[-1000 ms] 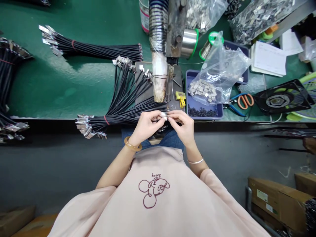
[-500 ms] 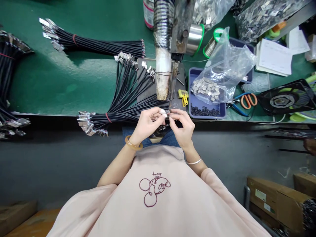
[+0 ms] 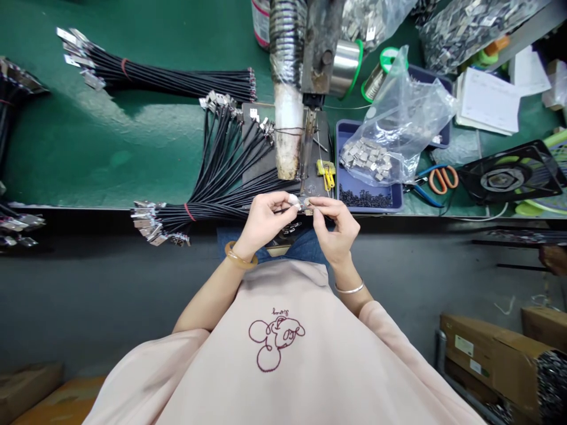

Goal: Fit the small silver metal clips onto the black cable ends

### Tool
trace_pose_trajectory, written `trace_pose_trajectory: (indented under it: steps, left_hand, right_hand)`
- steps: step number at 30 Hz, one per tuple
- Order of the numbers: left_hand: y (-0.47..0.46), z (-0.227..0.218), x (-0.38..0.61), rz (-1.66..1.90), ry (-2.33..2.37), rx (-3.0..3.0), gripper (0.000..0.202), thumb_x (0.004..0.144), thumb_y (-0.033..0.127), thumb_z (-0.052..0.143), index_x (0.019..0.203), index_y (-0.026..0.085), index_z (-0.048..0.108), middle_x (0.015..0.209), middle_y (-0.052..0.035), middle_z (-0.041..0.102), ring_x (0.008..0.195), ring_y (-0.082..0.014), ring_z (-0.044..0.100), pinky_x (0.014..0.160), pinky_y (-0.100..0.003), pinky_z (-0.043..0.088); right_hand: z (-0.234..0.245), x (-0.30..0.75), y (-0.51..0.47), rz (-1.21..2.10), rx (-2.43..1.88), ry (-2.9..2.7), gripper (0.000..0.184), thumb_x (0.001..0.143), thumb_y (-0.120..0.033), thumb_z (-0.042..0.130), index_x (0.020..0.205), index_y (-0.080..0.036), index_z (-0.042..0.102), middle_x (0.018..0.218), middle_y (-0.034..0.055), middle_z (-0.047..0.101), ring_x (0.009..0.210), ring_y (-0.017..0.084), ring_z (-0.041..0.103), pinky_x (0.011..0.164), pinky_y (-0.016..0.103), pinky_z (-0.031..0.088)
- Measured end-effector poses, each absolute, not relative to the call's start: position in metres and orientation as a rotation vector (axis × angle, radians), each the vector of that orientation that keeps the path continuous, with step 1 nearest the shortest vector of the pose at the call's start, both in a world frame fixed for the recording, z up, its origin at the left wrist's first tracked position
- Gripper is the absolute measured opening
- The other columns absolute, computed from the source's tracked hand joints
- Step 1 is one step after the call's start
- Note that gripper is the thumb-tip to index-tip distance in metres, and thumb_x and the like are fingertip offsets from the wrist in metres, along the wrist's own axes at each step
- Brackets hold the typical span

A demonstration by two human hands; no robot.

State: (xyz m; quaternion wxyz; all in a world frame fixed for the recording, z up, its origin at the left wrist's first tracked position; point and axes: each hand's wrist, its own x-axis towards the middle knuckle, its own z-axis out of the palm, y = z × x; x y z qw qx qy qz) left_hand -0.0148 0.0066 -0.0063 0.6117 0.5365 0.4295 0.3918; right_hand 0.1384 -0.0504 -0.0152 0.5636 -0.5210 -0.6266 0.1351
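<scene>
At the table's front edge my left hand [image 3: 268, 217] is closed in a pinch, with white wraps on its fingertips. Facing it, my right hand [image 3: 336, 229] pinches a small silver metal connector [image 3: 309, 211]. The fingertips of both hands nearly meet there, and what the left ones grip is mostly hidden. A bundle of black cables [image 3: 212, 211] with metal plugs, tied by a red band, runs behind my left hand. Just above the hands are the soldering iron's thin metal arm [image 3: 308, 147] and a wrapped hose end [image 3: 287, 159].
A blue tray [image 3: 392, 203] holds a plastic bag [image 3: 370, 156] of metal shells and small black parts. Yellow sponge [image 3: 326, 168], orange-handled pliers [image 3: 443, 180] and a black fan [image 3: 509, 177] lie rightward. Another cable bundle [image 3: 168, 79] and solder spools [image 3: 348, 68] sit farther back.
My right hand has shifted slightly right, away from the left, and the small metal connector shows more at its fingertips. The whole view has slid a little.
</scene>
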Motion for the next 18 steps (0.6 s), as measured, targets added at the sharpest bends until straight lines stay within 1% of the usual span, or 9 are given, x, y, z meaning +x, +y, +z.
trace_pose_trajectory:
  steps: [3, 6, 9, 12, 15, 18]
  left_hand:
    - [0.007, -0.007, -0.016, 0.873, 0.995, 1.266, 0.015, 0.071, 0.026, 0.072, 0.077, 0.012, 0.073, 0.071, -0.0038, 0.071, 0.062, -0.0120, 0.062, 0.061, -0.022, 0.049]
    - [0.007, -0.006, -0.018, 0.812, 0.992, 1.340, 0.016, 0.074, 0.027, 0.070, 0.075, 0.012, 0.073, 0.069, -0.0035, 0.069, 0.062, -0.0120, 0.059, 0.060, -0.022, 0.046]
    - [0.007, -0.005, -0.018, 0.772, 1.000, 1.392, 0.014, 0.074, 0.026, 0.067, 0.071, 0.012, 0.070, 0.064, -0.0013, 0.062, 0.059, -0.0105, 0.053, 0.057, -0.021, 0.041]
    - [0.006, -0.004, -0.018, 0.762, 1.018, 1.423, 0.012, 0.073, 0.023, 0.065, 0.067, 0.013, 0.065, 0.058, 0.0018, 0.052, 0.054, -0.0073, 0.041, 0.052, -0.020, 0.031]
    - [0.006, -0.003, -0.017, 0.755, 1.006, 1.433, 0.010, 0.072, 0.021, 0.063, 0.066, 0.013, 0.062, 0.055, 0.0040, 0.044, 0.051, -0.0056, 0.032, 0.049, -0.020, 0.023]
    - [0.005, -0.003, -0.016, 0.794, 0.974, 1.400, 0.007, 0.073, 0.020, 0.063, 0.068, 0.014, 0.062, 0.058, 0.0033, 0.047, 0.053, -0.0065, 0.037, 0.051, -0.020, 0.027]
  right_hand:
    - [-0.015, 0.138, -0.048, 0.337, -1.223, -1.482, 0.009, 0.091, -0.015, 0.064, 0.093, -0.023, 0.066, 0.101, 0.0042, 0.076, 0.093, 0.018, 0.075, 0.082, 0.035, 0.064]
    - [-0.014, 0.140, -0.046, 0.418, -1.245, -1.447, 0.008, 0.092, -0.016, 0.063, 0.092, -0.023, 0.066, 0.100, 0.0043, 0.075, 0.090, 0.017, 0.075, 0.077, 0.034, 0.065]
    - [-0.012, 0.141, -0.046, 0.465, -1.275, -1.451, 0.008, 0.091, -0.016, 0.064, 0.090, -0.023, 0.067, 0.097, 0.0032, 0.075, 0.088, 0.016, 0.074, 0.074, 0.031, 0.064]
    - [-0.009, 0.142, -0.046, 0.470, -1.293, -1.429, 0.008, 0.092, -0.016, 0.063, 0.089, -0.023, 0.068, 0.096, 0.0030, 0.075, 0.087, 0.016, 0.073, 0.072, 0.030, 0.063]
    - [-0.005, 0.142, -0.047, 0.391, -1.255, -1.440, 0.009, 0.090, -0.015, 0.064, 0.091, -0.023, 0.068, 0.099, 0.0037, 0.075, 0.090, 0.018, 0.074, 0.077, 0.034, 0.064]
    - [-0.005, 0.141, -0.049, 0.307, -1.190, -1.547, 0.013, 0.088, -0.012, 0.065, 0.092, -0.024, 0.068, 0.098, 0.0032, 0.077, 0.092, 0.018, 0.074, 0.084, 0.037, 0.063]
